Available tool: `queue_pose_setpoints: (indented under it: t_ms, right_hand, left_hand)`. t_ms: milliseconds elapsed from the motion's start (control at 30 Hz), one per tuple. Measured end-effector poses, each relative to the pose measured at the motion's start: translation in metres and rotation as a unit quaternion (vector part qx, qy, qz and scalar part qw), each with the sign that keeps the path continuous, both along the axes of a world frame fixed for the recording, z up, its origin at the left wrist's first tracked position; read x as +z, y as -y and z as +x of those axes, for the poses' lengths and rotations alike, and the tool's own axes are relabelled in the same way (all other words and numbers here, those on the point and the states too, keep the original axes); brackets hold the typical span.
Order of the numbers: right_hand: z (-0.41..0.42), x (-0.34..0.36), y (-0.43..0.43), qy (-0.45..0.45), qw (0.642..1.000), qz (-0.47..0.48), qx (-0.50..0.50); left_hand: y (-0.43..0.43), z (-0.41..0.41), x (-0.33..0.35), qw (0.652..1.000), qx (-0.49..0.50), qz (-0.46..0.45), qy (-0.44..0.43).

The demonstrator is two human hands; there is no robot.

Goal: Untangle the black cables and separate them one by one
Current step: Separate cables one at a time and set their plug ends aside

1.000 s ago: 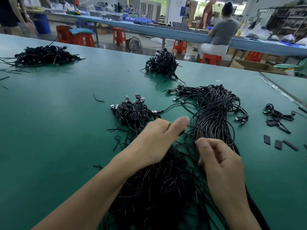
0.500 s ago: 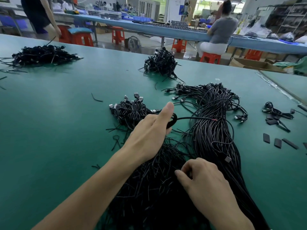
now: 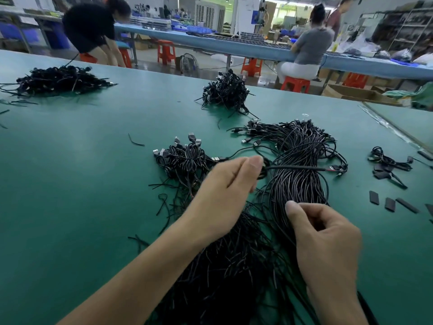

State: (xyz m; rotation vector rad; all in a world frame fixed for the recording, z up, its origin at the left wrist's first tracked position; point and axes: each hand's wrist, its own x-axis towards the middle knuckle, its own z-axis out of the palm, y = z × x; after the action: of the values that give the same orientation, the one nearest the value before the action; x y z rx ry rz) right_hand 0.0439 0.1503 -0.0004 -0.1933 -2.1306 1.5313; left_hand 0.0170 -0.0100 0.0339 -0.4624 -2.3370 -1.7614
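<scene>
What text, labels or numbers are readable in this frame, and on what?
None legible.
On the white cabinet in the background, a blue panel: too small and blurred to read.
No print visible on the black cables, green table or cardboard box.

Orange stools (image 3: 166, 51) beyond green table (image 3: 82, 172)

2 bare forearms (image 3: 140, 266); left hand (image 3: 225, 191) and right hand (image 3: 328, 242) show short fingernails (image 3: 255, 161).
</scene>
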Motion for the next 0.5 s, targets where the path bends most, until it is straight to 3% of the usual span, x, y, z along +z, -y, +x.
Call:
queue_pose_setpoints:
  t_ms: [333, 400, 500]
  right_hand:
    - [0.005, -0.001, 0.016, -0.059, 0.979, -0.187, 0.055]
    - [0.007, 0.001, 0.018, -0.089, 0.982, -0.164, 0.045]
    - [0.008, 0.001, 0.017, -0.129, 0.991, -0.029, 0.011]
  left_hand:
    - [-0.018, 0.018, 0.003, 0.988, -0.128, -0.069, 0.058]
    - [-0.020, 0.017, 0.000, 0.987, -0.134, -0.052, 0.068]
    - [-0.021, 0.016, -0.002, 0.994, -0.083, -0.011, 0.068]
